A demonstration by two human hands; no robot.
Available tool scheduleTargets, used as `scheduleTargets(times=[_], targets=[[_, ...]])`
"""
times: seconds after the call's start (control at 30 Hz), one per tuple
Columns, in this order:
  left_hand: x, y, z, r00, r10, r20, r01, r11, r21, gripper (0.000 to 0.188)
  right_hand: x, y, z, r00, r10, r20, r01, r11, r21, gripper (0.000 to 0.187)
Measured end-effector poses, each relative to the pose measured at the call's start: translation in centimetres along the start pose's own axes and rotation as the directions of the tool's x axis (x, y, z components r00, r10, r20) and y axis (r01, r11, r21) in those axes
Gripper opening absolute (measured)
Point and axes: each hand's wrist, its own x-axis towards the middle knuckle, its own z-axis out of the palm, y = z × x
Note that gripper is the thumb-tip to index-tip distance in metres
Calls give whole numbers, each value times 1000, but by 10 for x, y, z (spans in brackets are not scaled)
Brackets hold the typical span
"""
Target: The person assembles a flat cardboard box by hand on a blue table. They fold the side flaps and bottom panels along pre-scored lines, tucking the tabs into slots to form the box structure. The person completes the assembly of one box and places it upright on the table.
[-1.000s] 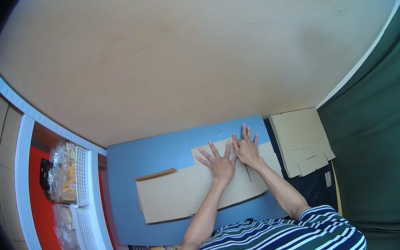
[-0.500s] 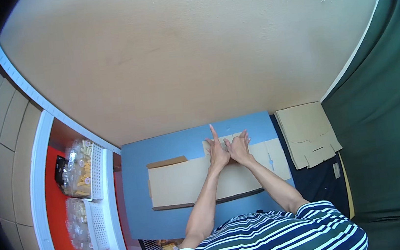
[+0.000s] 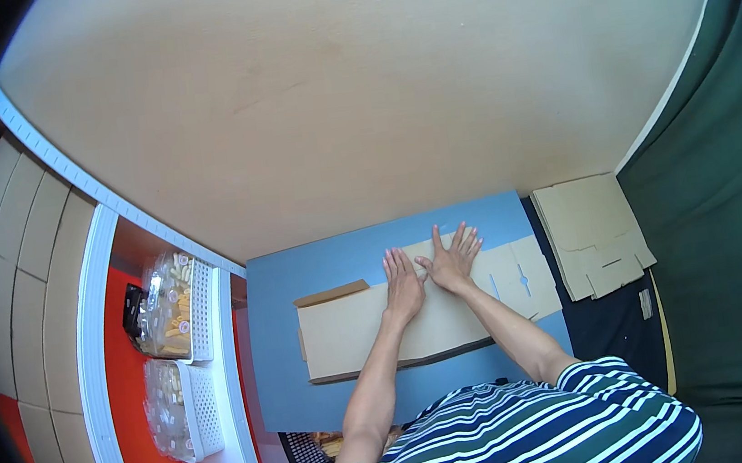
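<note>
A long flat cardboard box blank (image 3: 360,333) lies on the blue table board (image 3: 286,410), its left flap bent up a little along the far edge. My left hand (image 3: 406,293) rests on the blank near its middle, fingers stretched toward the far edge. Beside it, my right hand (image 3: 451,263) lies flat with fingers spread over the far flap of the blank. The thumbs come close together between the two hands. Neither hand grasps anything. Slits show in the right part of the blank, right of my right hand.
Folded cardboard blanks (image 3: 595,229) are stacked right of the board on a dark surface (image 3: 616,332). On the left shelf stand two white baskets (image 3: 204,410) with clear plastic packs. A black basket (image 3: 303,454) sits near my left arm. A green curtain (image 3: 726,218) hangs at the right.
Both hands have opened out flat on the cardboard, and my right hand has moved away from the left. The whole view has shifted slightly.
</note>
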Motion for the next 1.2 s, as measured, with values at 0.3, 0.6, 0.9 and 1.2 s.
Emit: scheduleTargets(times=[0.3,0.6,0.9,1.2], targets=[[-38,9,-14,992,96,82,-105,988,114,69,-3,6,7,1000,-15,-23,15,1000,-18,93],[-60,32,-21,988,49,145,-73,984,163,74,-7,6,2,999,-33,-14,31,996,-87,82],[-22,49,-92,939,-344,20,344,933,-106,55,10,65,-28,974,-132,-184,139,990,22,63],[17,13,-66,978,53,-204,-27,991,128,65,44,129,-63,977,130,-169,0,794,608,69]])
